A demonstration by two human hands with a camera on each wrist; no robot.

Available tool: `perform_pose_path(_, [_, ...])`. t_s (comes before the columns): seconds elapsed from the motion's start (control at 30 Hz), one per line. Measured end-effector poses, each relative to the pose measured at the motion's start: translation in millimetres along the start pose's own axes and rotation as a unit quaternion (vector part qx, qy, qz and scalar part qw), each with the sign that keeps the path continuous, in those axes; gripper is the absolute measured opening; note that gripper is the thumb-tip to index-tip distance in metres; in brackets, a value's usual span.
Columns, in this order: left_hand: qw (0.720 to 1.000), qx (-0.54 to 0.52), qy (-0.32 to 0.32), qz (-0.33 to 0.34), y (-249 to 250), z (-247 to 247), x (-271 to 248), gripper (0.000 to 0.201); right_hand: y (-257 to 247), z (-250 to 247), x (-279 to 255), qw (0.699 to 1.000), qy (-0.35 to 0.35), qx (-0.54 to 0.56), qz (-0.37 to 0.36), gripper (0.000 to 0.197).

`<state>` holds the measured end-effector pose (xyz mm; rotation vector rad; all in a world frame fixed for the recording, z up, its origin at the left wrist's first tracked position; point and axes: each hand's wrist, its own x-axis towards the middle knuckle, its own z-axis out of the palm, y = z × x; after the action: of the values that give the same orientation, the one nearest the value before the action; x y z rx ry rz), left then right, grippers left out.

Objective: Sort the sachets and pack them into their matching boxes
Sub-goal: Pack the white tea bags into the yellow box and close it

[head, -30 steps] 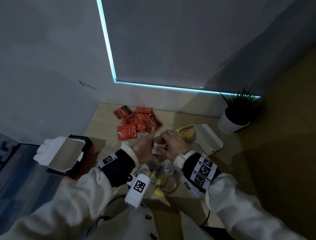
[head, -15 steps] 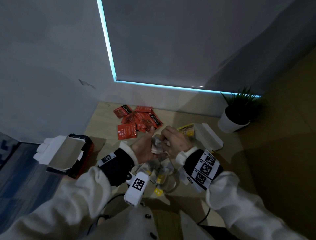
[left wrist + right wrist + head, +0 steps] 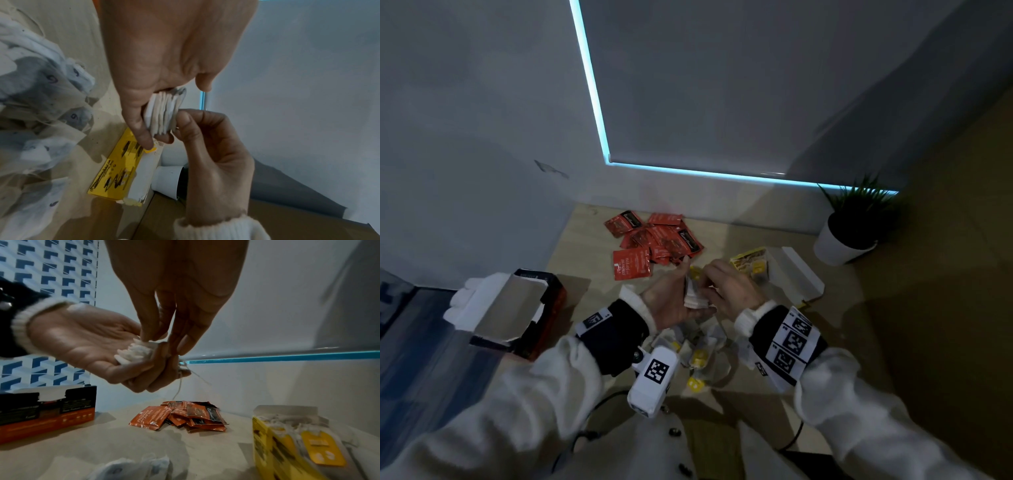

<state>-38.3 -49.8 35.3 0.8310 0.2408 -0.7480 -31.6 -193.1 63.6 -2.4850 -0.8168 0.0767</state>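
My left hand (image 3: 677, 298) grips a small stack of white tea bags (image 3: 693, 296) on edge between thumb and fingers, above the floor. The right hand (image 3: 715, 281) pinches the stack's top edge and its thin strings (image 3: 180, 382). In the left wrist view the stack (image 3: 162, 112) shows several bags pressed together. Loose tea bags with yellow tags (image 3: 697, 351) lie under my hands. An open yellow box (image 3: 751, 267) holding tagged bags stands just right of the hands. Red sachets (image 3: 654, 243) lie in a pile beyond. An open red and black box (image 3: 527, 308) sits left.
A potted plant in a white pot (image 3: 849, 233) stands at the far right by the wall. A white box flap (image 3: 803, 274) lies beside the yellow box. The wall with a lit blue strip (image 3: 688, 171) closes off the far side. A blue patterned mat (image 3: 414, 342) lies left.
Both hands stay together on the tea bag stack and barely shift. My right fingers have moved along the top of the stack, and my left thumb now stands up beside it.
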Motion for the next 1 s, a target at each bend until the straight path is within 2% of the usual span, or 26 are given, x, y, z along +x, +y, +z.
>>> perform_pose_path(0.1, [1.0,0.001,-0.011,-0.001,0.4,-0.8,0.6,0.05,1.0,3.4,-1.7,0.999,-0.013,-0.032,-0.02,0.015])
perform_pose_path(0.23, [1.0,0.001,-0.003,0.004,0.6,-0.5,0.6,0.047,5.4,7.2,-0.9,0.994,0.006,-0.084,-0.068,0.023])
perform_pose_path(0.33, [1.0,0.015,-0.002,0.01,0.0,0.4,-2.1,0.039,4.2,8.8,-2.4,0.992,-0.014,-0.089,-0.083,0.015])
perform_pose_path(0.43, [0.995,0.095,0.029,0.032,-0.9,-0.6,-4.8,0.019,-1.2,-5.8,-3.2,0.999,-0.031,-0.006,-0.036,0.038])
perform_pose_path(0.47, [0.986,0.155,0.033,0.047,-0.2,-1.6,-6.9,0.016,0.7,-12.0,-3.0,0.999,-0.018,0.032,-0.004,0.034])
perform_pose_path(0.53, [0.95,0.301,0.033,0.077,0.2,-3.1,-9.3,0.048,8.4,-20.9,-2.2,0.993,0.01,0.105,0.058,0.017])
perform_pose_path(0.57, [0.923,0.375,0.032,0.086,-0.4,-2.6,-9.0,0.065,10.7,-24.4,-1.9,0.988,-0.006,0.126,0.084,0.025])
perform_pose_path(0.63, [0.858,0.504,0.031,0.095,-2.8,1.1,-7.9,0.085,14.8,-26.1,-1.0,0.977,-0.1,0.141,0.12,0.049])
perform_pose_path(0.67, [0.831,0.547,0.028,0.101,-5.6,2.8,-5.9,0.09,17.1,-23.9,-1.5,0.972,-0.147,0.134,0.125,0.054])
perform_pose_path(0.73, [0.797,0.592,0.026,0.111,-9.8,5.1,-2.1,0.093,21.0,-17.6,-3.8,0.971,-0.184,0.107,0.112,0.051])
perform_pose_path(0.83, [0.779,0.617,0.015,0.112,-12.5,5.2,1.1,0.098,23.7,-12.4,-10.5,0.969,-0.176,0.12,0.122,0.045])
perform_pose_path(1.0, [0.785,0.612,-0.024,0.099,-12.2,8.0,2.0,0.104,25.2,-8.3,-24.3,0.957,-0.146,0.206,0.14,0.035])
